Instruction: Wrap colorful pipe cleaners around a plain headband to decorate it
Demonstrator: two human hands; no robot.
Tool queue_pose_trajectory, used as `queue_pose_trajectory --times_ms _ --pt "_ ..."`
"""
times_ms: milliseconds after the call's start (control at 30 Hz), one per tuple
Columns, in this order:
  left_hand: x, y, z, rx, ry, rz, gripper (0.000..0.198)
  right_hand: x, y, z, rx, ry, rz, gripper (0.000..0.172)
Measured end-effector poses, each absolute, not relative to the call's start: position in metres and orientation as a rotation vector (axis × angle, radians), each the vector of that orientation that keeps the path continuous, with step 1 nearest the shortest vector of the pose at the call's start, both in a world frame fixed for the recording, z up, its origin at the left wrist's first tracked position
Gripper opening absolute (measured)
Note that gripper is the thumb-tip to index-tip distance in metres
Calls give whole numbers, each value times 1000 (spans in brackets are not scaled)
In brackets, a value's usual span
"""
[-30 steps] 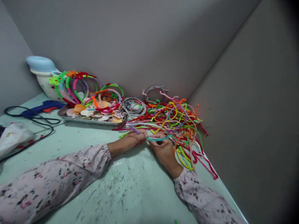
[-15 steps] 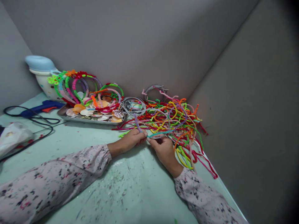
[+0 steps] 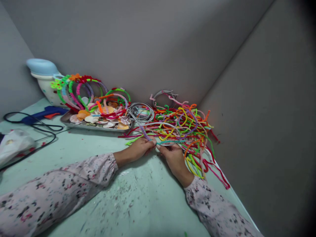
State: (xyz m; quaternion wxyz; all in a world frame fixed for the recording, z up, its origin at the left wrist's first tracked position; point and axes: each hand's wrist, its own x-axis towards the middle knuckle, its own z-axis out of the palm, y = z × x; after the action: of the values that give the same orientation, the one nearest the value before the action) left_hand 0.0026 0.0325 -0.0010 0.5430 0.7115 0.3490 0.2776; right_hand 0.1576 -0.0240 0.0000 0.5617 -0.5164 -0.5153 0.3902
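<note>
My left hand [image 3: 138, 148] is closed in a pinch on a purple pipe cleaner [image 3: 144, 131] that sticks up and back from its fingers. My right hand [image 3: 172, 154] is closed on a teal-wrapped hoop [image 3: 170, 142]; the two hands meet fingertip to fingertip. A thin grey wire band [image 3: 163, 125] arcs over them. Just behind and to the right lies a tangled pile of coloured pipe cleaners [image 3: 187, 128]. Both forearms, in floral sleeves, rest on the pale green table [image 3: 103, 144].
A metal tray [image 3: 74, 123] with shells and wrapped headbands [image 3: 81, 89] stands at the back left. Bare metal hoops [image 3: 142, 112] lie beside it. A blue glue gun [image 3: 44, 113] with a black cord [image 3: 37, 131], a plastic bag [image 3: 12, 143] and a lidded jar [image 3: 44, 77] are at the left. Grey walls close the corner.
The purple pipe cleaner swung up from lying flat and now leans back. The teal hoop in my right hand rose slightly. Both arms stayed in place.
</note>
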Motion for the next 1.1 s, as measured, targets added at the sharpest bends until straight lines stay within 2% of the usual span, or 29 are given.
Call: queue_pose_trajectory --times_ms 333,567,700,833,1100 --pt "5 29 0 1711 691 710 32 160 -28 4 -1410 -1040 1011 18" --pt "2 23 12 1762 625 727 23 163 -33 11 -1267 -1236 992 14" --pt "3 22 16 1738 677 714 26 163 -32 12 -1287 -1248 974 13" --pt "4 26 8 1690 814 680 38 160 -32 13 -1356 -1279 944 14" --pt "5 29 5 1687 835 688 38 157 -32 12 -1449 -1176 945 18"
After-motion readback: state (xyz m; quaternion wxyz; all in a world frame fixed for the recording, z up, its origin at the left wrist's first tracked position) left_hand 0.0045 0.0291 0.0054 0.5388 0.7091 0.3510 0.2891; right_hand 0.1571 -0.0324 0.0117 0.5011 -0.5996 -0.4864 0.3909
